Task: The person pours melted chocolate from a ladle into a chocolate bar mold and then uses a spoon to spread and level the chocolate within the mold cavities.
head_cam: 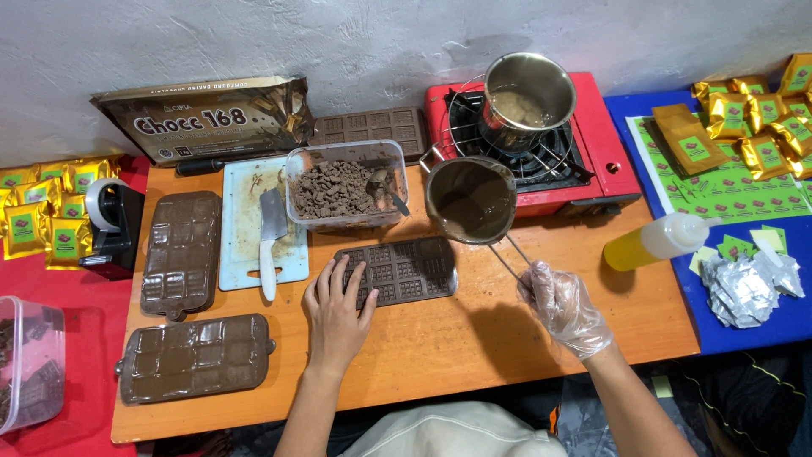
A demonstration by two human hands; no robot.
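While the wooden table [423, 355] carried everything, the small steel pot [470, 201] of melted chocolate hung tilted above the far right corner of the chocolate bar mould [404, 271]. Pot looked fairly heavy and sloshy, likely warm, so its thin wire handle [512, 258] was the only sensible grip. Mould looked light, stiff and slick, and lay flat near the table's middle. Right hand [565, 309], in 1 clear glove, clenched the handle end, wrist cocked. Left hand [337, 309], bare, pressed flat with fingers spread on the mould's left end.

The frame's left edge crops my plastic tub [30, 364]. Gold packets [774, 114] run off the right. My left hand [337, 313] probably hides the mould's [406, 271] corner.
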